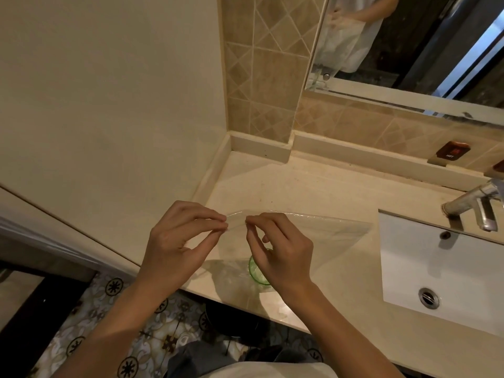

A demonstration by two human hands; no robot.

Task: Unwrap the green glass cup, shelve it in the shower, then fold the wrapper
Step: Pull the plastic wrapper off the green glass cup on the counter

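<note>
Both hands pinch the top edge of a clear wrapper above the counter.

The left hand point(178, 237) and the right hand point(282, 251) each pinch the upper edge of the transparent wrapper point(321, 236) between thumb and fingertips, close together but apart. The wrapper hangs down to the beige counter point(300, 184) and spreads toward the white sink point(436, 268). The green glass cup point(256, 268) sits near the counter's front edge, partly hidden behind the right hand. A metal faucet point(474, 205) stands behind the sink. A mirror point(409, 36) hangs on the tiled wall. Patterned floor tiles point(114, 290) show below the counter.
</note>
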